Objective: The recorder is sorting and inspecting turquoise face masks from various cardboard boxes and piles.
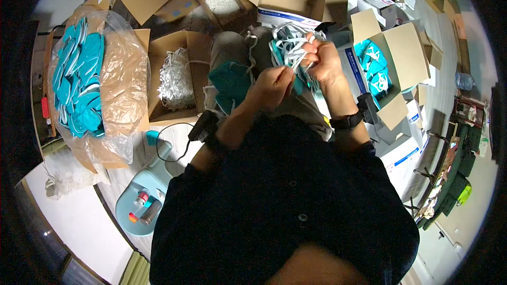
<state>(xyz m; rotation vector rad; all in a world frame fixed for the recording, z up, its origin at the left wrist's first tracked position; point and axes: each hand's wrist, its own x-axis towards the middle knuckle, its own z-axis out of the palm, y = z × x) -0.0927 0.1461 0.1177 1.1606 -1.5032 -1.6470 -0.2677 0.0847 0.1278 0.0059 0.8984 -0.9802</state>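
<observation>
Many white straps (pixel 291 45) in right hand (pixel 325 62), long axis away from body

Light is uneven: the middle of the view is moderately bright, while the rim sinks into black vignetting at the corners. Fisheye distortion bows the long edges of the wall-side clutter at right. Pale highlights nearly wash out the white straps (pixel 289 42), and thin glare streaks the clear plastic bag (pixel 120 146). Shade gathers inside the open carton (pixel 290 6). The dark shirt (pixel 285 179) drops almost to black, speckled with grain. Fine detail around the hands (pixel 271 88) looks slightly soft.
</observation>
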